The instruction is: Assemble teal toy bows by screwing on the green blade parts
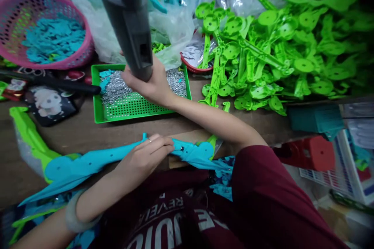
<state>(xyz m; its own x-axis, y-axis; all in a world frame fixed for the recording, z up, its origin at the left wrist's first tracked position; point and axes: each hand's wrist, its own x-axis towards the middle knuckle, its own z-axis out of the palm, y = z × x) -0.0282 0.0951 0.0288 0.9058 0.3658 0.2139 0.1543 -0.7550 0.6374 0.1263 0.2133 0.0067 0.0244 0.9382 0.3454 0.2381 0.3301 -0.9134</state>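
My right hand (156, 85) is closed round the lower part of a grey electric screwdriver (125, 19), which stands nearly upright with a black cord at its top. Below that hand is a green perforated tray (140, 111) holding many small silver screws (117, 89) and a few blue bits. The screwdriver's tip is hidden. My left hand (150, 149) lies over a long blue plastic part (96, 159) near the table's front edge, its fingers together and gripping it. Bright green pieces (32, 136) join the blue part's left end, and a dark screw hole shows right of my fingers.
A large heap of green plastic parts (257, 54) covers the right rear. At the left rear stands a pink basket (84, 52) of blue pieces. Plastic bags (172, 23) lie behind the tray, beside a small red basket (201, 71). A red stool-like object (315, 153) stands at the right.
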